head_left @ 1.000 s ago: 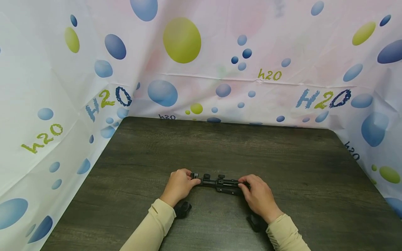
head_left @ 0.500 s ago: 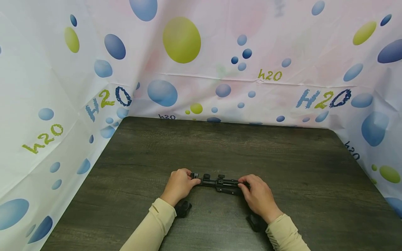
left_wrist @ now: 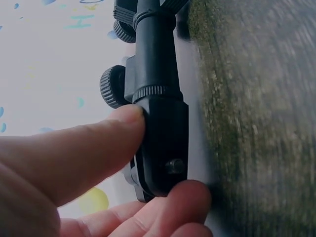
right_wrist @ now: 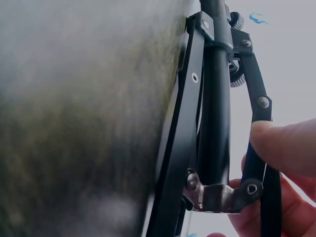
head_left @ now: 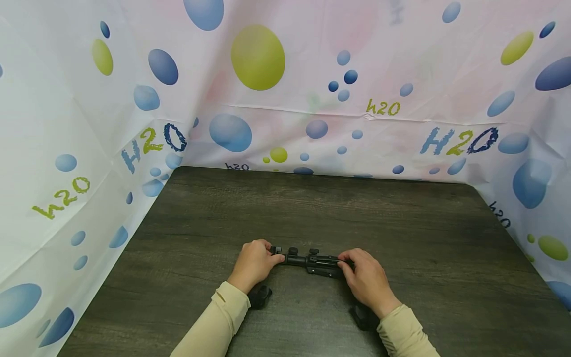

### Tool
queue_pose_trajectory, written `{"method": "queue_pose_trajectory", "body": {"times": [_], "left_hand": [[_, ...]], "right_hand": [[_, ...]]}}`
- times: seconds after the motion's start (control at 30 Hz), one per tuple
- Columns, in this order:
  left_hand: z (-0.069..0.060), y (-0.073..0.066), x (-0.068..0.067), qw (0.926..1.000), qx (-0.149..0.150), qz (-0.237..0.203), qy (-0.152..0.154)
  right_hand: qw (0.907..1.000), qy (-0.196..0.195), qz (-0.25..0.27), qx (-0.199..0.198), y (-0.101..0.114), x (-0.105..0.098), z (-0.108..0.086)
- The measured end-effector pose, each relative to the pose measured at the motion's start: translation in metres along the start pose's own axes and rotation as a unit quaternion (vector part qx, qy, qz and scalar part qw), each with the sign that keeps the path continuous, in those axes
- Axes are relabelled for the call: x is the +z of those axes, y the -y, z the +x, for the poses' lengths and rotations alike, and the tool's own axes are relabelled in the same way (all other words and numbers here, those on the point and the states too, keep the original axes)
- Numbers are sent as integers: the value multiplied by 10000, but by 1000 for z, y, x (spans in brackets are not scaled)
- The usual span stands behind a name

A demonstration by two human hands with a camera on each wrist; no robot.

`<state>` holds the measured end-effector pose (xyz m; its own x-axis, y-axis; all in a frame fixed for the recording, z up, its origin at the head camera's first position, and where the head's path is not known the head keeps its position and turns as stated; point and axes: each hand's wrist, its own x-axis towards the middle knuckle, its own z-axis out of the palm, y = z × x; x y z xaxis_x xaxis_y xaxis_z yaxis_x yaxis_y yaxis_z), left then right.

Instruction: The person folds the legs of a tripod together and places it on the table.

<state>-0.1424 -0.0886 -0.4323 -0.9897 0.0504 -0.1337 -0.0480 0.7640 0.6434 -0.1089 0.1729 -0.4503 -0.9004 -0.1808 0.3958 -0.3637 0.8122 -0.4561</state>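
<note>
A folded black tripod stand (head_left: 298, 260) lies crosswise between the two hands, low over or on the table; which of these, I cannot tell. My left hand (head_left: 252, 266) pinches its left end, thumb on the black head (left_wrist: 165, 131) just below a ribbed knob (left_wrist: 113, 87) in the left wrist view. At the other end my right hand (head_left: 369, 283) holds a flat riveted leg (right_wrist: 256, 86) between thumb and fingers. The right wrist view shows the central tube (right_wrist: 216, 113), a metal bracket (right_wrist: 217, 196) and another leg (right_wrist: 180, 133) folded alongside.
The dark wood-grain table (head_left: 321, 208) spreads out around the hands. A white sheet (head_left: 303, 44) printed with blue and green spots rises behind it and at both sides. Black wrist-worn devices sit under the left wrist (head_left: 260, 297) and the right wrist (head_left: 363, 317).
</note>
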Motion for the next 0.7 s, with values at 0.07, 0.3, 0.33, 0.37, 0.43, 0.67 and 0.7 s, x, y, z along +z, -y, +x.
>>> {"method": "queue_pose_trajectory", "body": {"times": [0.07,0.3,0.33,0.37,0.43,0.67,0.7], "left_hand": [[0,0,0,10000,25,5,-12],[0,1,0,10000,55,5,-26],[0,1,0,10000,50,7,-26],[0,1,0,10000,48,7,-28],[0,1,0,10000,42,6,-32],[0,1,0,10000,24,45,-43],[0,1,0,10000,21,48,-43]], "right_hand": [[10000,3,11,5,0,0,0],[10000,61,39,42,0,0,0],[10000,65,52,45,0,0,0],[10000,64,57,45,0,0,0],[10000,57,70,40,-1,0,0],[9999,106,79,82,0,0,0],[9999,111,85,87,0,0,0]]}}
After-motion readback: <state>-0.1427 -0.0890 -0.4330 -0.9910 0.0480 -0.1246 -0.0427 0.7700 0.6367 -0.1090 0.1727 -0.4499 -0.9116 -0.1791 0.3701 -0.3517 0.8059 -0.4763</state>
